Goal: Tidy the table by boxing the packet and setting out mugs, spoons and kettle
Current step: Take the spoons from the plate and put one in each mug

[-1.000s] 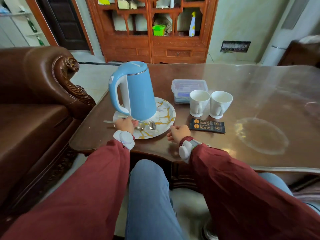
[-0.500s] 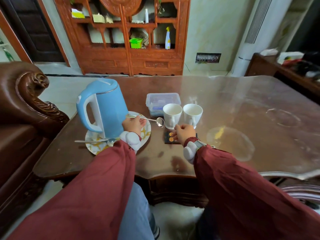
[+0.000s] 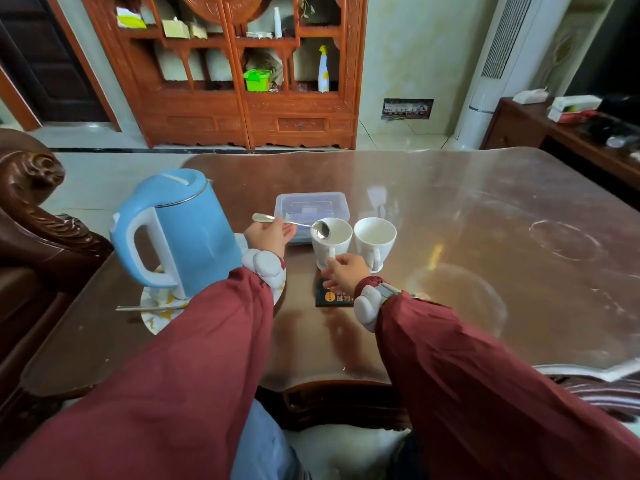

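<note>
My left hand (image 3: pixel 269 236) holds a metal spoon (image 3: pixel 300 224) level, its bowl over the rim of the left white mug (image 3: pixel 329 246). My right hand (image 3: pixel 346 273) touches that mug's handle with its fingertips. A second white mug (image 3: pixel 374 241) stands just to its right. A black packet (image 3: pixel 331 296) lies on the table under my right hand, partly hidden. The blue kettle (image 3: pixel 180 230) stands on a white and gold plate (image 3: pixel 156 310). A second spoon (image 3: pixel 149 308) rests across the plate's near edge. A clear lidded box (image 3: pixel 311 207) sits behind the mugs.
The brown glossy table (image 3: pixel 485 258) stretches right and far. A leather sofa arm (image 3: pixel 34 216) is at the left. A carved wooden cabinet (image 3: pixel 242 109) stands against the back wall, and a dark side table (image 3: pixel 554 133) sits at the right.
My left hand lifted one spoon off the plate and carried it right, up to the left mug. My right hand moved forward over the packet to the mug's handle.
</note>
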`<act>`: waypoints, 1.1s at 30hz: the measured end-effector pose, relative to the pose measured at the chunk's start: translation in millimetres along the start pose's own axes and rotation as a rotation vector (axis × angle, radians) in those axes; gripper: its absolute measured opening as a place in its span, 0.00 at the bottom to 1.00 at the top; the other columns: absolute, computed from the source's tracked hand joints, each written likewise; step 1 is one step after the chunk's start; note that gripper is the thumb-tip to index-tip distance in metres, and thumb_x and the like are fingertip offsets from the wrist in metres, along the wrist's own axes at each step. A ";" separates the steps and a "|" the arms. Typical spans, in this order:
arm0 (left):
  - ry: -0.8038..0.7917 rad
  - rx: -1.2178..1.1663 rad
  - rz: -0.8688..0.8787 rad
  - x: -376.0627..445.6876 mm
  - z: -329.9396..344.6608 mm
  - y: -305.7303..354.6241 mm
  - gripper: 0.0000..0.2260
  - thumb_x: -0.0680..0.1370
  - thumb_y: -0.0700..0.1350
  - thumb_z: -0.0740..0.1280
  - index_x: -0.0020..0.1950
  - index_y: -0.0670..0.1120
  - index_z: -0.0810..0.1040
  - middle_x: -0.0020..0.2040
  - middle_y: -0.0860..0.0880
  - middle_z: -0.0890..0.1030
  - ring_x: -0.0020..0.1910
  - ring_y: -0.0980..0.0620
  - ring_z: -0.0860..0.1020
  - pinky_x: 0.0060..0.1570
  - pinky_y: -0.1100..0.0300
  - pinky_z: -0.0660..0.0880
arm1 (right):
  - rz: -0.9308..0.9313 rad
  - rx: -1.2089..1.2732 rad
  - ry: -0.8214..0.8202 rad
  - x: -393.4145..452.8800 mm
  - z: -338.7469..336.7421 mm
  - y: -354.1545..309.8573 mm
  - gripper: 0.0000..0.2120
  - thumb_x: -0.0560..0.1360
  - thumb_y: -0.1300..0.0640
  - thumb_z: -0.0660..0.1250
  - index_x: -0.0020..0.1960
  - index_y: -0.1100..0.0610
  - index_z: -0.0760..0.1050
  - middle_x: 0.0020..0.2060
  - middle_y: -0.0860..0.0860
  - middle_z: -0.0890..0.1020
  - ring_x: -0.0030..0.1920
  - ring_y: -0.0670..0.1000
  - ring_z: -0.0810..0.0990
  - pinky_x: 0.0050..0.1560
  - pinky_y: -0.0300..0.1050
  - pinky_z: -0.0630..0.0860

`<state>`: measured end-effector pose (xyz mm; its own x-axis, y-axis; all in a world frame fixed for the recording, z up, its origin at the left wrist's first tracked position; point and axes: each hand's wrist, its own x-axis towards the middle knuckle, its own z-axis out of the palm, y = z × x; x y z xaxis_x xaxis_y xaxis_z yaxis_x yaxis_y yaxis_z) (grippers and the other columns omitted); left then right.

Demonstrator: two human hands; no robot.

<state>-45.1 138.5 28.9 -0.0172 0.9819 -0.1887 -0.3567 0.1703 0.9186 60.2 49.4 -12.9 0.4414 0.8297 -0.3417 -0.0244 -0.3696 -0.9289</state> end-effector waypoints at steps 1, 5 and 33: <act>0.002 0.035 0.011 2.7 2.0 1.0 0.04 0.77 0.32 0.62 0.43 0.34 0.75 0.37 0.42 0.79 0.36 0.47 0.80 0.35 0.64 0.81 | -0.004 0.020 -0.007 0.0 0.8 -0.9 0.08 0.79 0.59 0.57 0.46 0.61 0.71 0.36 0.56 0.78 0.26 0.51 0.73 0.19 0.33 0.68; -0.022 0.134 -0.004 12.4 19.8 -6.1 0.03 0.76 0.31 0.63 0.43 0.35 0.76 0.35 0.43 0.79 0.33 0.49 0.80 0.36 0.63 0.81 | -0.032 0.043 -0.004 3.7 -0.8 2.1 0.08 0.79 0.60 0.57 0.45 0.61 0.72 0.33 0.55 0.77 0.26 0.51 0.70 0.23 0.36 0.68; -0.024 0.549 0.019 10.1 3.4 -40.3 0.07 0.73 0.44 0.70 0.36 0.43 0.79 0.26 0.50 0.76 0.25 0.55 0.73 0.30 0.66 0.72 | -0.077 0.097 0.127 6.6 8.6 20.0 0.06 0.77 0.54 0.62 0.47 0.57 0.66 0.31 0.53 0.77 0.25 0.50 0.73 0.26 0.42 0.71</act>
<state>-27.7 141.8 -8.9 0.0044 0.9857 -0.1685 0.1835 0.1648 0.9691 54.9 51.1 -35.0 0.5553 0.7919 -0.2541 -0.0696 -0.2602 -0.9630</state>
